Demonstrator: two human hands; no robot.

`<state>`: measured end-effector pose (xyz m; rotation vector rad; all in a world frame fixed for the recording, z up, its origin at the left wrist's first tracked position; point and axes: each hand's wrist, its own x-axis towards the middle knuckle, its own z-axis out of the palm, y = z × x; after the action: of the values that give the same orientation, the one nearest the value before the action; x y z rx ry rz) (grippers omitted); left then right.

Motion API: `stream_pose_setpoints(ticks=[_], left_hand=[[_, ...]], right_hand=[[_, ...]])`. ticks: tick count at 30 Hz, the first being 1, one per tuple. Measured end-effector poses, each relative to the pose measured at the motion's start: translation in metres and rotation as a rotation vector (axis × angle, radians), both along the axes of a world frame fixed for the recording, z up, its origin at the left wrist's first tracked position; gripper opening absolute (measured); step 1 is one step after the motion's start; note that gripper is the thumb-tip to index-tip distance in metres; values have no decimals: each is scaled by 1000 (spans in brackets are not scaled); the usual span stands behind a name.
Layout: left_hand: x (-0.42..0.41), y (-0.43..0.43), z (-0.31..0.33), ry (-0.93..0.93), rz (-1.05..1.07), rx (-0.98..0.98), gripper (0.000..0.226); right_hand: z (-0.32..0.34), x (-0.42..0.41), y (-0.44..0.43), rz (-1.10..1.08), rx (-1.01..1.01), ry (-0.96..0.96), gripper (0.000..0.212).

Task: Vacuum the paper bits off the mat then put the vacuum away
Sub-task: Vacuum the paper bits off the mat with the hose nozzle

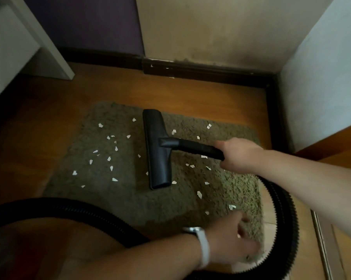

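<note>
Vacuum tube [198, 148] in right hand [238, 153] grip; left hand [234, 238] pressing mat [118, 199] corner.

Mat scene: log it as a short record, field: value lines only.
surface: shaggy mat on a wooden floor
debris: white paper bits scattered on both sides of the nozzle, many still there
tool: black vacuum nozzle lying flat on the mat
right hand: gripping the nozzle's tube
left hand: at the mat's near corner, grip blurred, watch on the wrist
hose: ribbed, looping around the near side
task state: vacuuming not finished
</note>
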<state>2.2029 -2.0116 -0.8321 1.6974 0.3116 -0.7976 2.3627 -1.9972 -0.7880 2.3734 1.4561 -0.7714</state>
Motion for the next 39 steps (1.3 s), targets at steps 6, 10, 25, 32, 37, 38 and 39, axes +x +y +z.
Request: stream_pose_setpoints(ticks=[6,10,25,32,37,38,39], left_hand=[[-122,115,26,9,-457,565,87],[-169,177,28,141,-630,723,96],[-194,208,28,-288,-259,1210,44],[-214,223,3,-688,28,1258,48],[-220,230,-11,-775,73,1290,51],[-222,230,-14,-782,61,1295,51],[-225,228,-19,-787,48,1297,52]], right_hand=[[-2,18,-16,-34,-50,53,24],[-5,17,-12,-5,-61,45,21],[1,-24,35,207,-71,-143,32],[-13,-57,64,220,-30,-63,28],[-19,-80,83,363,-55,-184,27],[-21,-83,84,380,-51,-197,30],[-23,-84,85,388,-47,-214,33]])
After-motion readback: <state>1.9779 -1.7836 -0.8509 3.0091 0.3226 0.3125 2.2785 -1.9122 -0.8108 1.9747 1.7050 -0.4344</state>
